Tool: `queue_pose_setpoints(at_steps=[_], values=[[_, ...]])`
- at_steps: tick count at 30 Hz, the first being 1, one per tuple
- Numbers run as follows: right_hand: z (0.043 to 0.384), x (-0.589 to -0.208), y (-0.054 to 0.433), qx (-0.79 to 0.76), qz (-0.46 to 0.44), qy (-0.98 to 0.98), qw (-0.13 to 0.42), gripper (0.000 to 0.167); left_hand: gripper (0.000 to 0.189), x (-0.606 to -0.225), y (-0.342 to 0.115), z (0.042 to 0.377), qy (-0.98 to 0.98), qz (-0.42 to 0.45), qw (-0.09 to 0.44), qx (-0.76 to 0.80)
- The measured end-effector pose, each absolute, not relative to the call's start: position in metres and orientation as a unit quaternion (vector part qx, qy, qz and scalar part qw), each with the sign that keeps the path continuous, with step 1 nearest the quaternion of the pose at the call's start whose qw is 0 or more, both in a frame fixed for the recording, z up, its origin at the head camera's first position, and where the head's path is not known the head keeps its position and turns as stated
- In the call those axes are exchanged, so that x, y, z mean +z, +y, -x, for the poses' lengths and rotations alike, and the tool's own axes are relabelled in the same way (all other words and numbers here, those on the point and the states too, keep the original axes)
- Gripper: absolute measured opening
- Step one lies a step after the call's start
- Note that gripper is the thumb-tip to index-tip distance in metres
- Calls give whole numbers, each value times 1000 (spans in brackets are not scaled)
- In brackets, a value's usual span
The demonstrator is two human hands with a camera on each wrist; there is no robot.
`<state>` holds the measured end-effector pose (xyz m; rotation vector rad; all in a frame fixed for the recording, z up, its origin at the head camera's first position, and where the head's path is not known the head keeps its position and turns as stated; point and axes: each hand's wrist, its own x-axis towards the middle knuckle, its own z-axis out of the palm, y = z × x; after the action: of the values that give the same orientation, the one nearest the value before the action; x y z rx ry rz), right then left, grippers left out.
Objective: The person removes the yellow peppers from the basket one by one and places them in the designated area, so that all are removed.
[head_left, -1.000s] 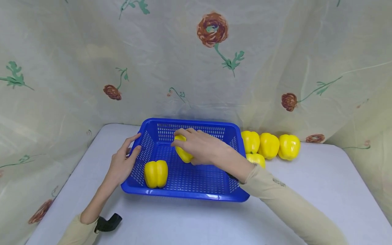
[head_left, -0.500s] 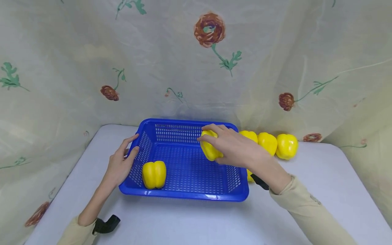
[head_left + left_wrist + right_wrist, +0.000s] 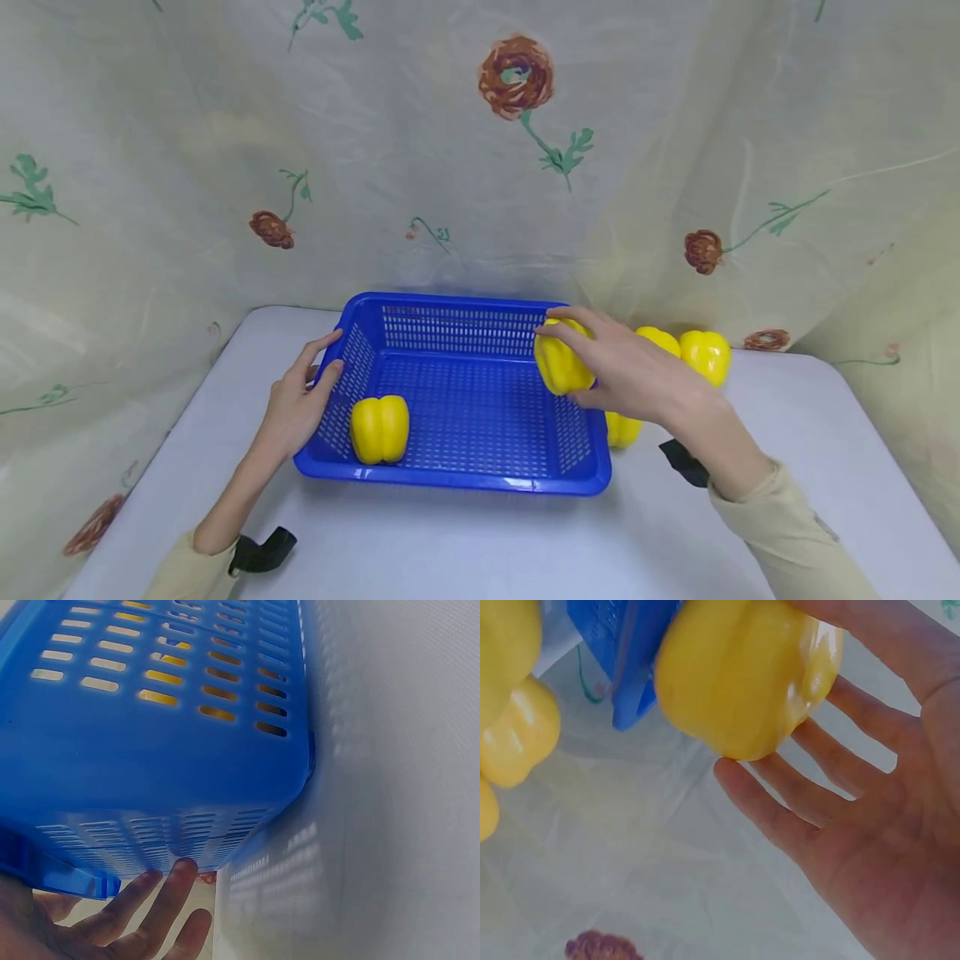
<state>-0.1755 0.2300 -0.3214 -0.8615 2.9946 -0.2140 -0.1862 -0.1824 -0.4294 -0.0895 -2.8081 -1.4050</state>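
A yellow bell pepper [image 3: 561, 367] is held in my right hand [image 3: 637, 371], above the right end of a blue plastic basket [image 3: 450, 477]. In the right wrist view, the thumb and fingers grip that bell pepper from its sides, close beside the basket's rim. My left hand [image 3: 294, 408] holds the basket's left rim, thumb at the inner edge and fingers outside; the left wrist view has those fingertips [image 3: 180, 870] by the slotted outer wall. Another yellow bell pepper [image 3: 379, 429] lies in the basket's near left corner.
Right of the basket, more yellow bell peppers [image 3: 705, 357] stand on the white table [image 3: 787, 433], partly hidden behind my right hand; one [image 3: 622, 429] sits against the basket's right side. A flowered curtain [image 3: 420, 150] hangs behind the table.
My right hand has carried the bell pepper rightward, from over the basket's middle to its right end. My left hand stays on the rim, and the other pepper still lies in the basket.
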Motion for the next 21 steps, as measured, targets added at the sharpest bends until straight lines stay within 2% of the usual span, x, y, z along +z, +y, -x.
queue_pose_setpoints(at_steps=[11,21], values=[[165,-313,264,-75,236,969,11,80,54,-429,-182,186,-892,27,1,-452],[156,-322,307,-81,224,971,-5,80,54,-430,-183,186,-893,28,2,-449]])
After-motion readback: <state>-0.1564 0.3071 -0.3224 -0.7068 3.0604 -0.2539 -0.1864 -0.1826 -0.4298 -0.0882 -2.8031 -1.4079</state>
